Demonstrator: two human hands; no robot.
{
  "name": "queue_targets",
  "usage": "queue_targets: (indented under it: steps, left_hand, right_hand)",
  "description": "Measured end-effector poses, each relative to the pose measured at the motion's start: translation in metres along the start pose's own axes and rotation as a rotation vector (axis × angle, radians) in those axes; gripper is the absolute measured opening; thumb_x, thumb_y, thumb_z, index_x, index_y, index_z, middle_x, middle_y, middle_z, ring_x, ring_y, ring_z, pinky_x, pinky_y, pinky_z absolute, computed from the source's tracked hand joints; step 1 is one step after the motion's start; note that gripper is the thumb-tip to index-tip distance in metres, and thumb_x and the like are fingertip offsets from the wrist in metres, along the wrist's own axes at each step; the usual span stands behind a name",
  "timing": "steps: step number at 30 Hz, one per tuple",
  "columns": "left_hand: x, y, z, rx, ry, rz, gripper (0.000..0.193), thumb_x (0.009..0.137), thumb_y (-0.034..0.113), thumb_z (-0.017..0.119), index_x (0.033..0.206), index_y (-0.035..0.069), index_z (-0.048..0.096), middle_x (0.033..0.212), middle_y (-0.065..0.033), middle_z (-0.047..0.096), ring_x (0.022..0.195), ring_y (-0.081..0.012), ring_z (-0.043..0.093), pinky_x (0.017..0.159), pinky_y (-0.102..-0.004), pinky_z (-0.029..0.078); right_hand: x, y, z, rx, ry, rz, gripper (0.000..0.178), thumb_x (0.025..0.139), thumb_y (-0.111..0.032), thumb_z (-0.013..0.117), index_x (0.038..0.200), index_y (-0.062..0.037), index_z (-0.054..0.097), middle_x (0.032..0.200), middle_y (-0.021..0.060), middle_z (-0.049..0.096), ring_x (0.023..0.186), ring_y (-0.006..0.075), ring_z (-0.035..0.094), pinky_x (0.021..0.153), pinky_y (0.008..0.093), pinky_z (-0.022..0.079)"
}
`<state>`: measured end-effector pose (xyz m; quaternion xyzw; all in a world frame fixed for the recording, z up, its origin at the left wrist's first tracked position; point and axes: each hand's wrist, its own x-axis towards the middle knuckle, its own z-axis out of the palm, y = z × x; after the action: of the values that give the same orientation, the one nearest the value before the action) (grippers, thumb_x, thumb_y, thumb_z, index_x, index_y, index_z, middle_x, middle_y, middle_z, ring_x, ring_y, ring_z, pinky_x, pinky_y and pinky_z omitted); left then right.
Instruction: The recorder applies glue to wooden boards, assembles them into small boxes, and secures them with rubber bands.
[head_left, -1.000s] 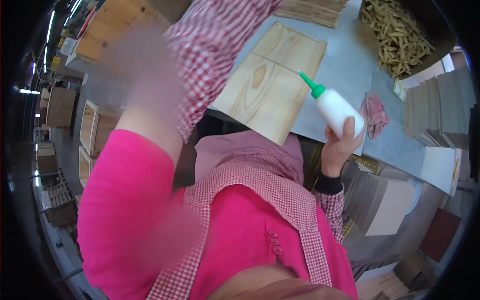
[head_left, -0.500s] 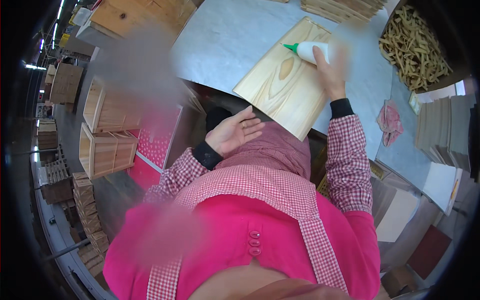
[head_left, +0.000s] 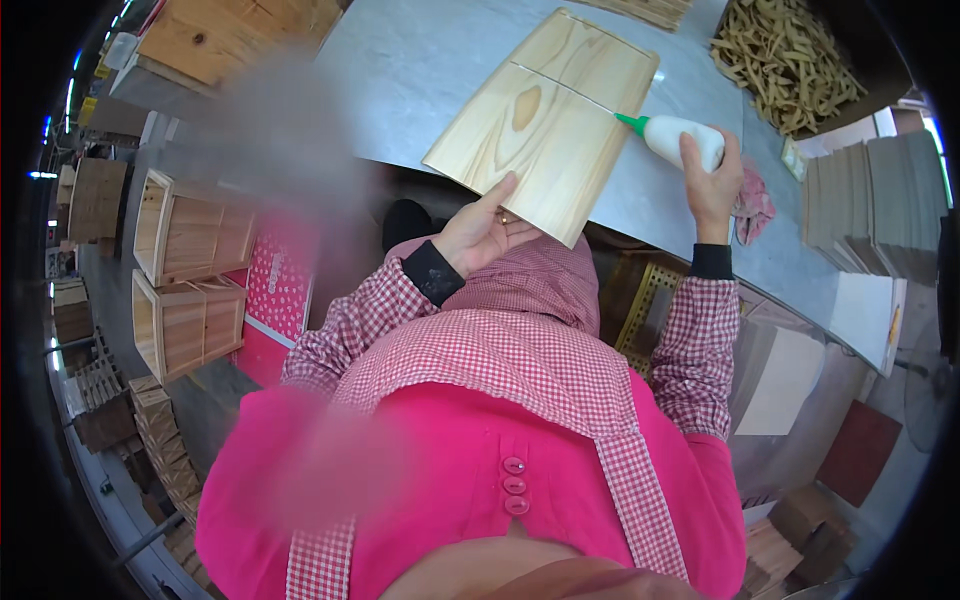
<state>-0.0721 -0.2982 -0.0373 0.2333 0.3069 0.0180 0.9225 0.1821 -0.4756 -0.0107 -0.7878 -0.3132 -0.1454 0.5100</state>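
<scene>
A pale wooden board point(head_left: 560, 110), wider at its near end, lies on the grey-blue tabletop and juts over its near edge. My left hand point(head_left: 485, 232) grips the near edge, thumb on the upper face and fingers beneath. In my right hand point(head_left: 712, 185) is a white glue bottle point(head_left: 665, 140) with a green nozzle, tilted with its tip pointing left. That tip is at the board's right edge, where a thin pale line point(head_left: 565, 86) ends after crossing the board. Whether this line is glue, a groove or both, I cannot tell.
A box of wood strips point(head_left: 785, 65) stands at the far right. Beside the glue bottle lies a pink cloth point(head_left: 752, 205), with stacked thin panels point(head_left: 870, 205) farther right. Wooden boxes point(head_left: 190, 325) stand at the left. Blurred smudges cover part of the left side.
The glue bottle has moved right across the board to its right edge, and the pale line now shows behind it. My left hand has risen from beside the board and taken its near edge.
</scene>
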Motion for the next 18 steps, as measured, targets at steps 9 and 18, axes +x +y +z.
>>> queue_targets:
  steps: [9,18]
  left_hand:
    - [-0.011,0.008,0.02,-0.01,-0.007,0.063,0.056,0.098,0.037,0.048,0.139,0.002,0.033,0.136,-0.0163,0.047,0.125,-0.0283,0.049,0.106,-0.0435,0.041]
    - [-0.015,0.015,0.021,-0.201,-0.22,0.11,0.053,0.098,0.029,0.049,0.141,0.004,0.031,0.137,-0.0152,0.047,0.124,-0.0265,0.05,0.104,-0.0417,0.043]
  right_hand:
    - [-0.02,0.006,-0.02,0.457,0.102,0.495,0.033,0.083,-0.028,0.071,0.096,-0.0012,0.058,0.079,0.006,0.06,0.054,0.0121,0.054,0.046,0.0232,0.043]
    - [0.035,-0.002,0.005,0.705,0.304,0.449,0.039,0.085,-0.031,0.069,0.099,0.001,0.053,0.078,0.0064,0.058,0.048,0.008,0.05,0.041,0.02,0.039]
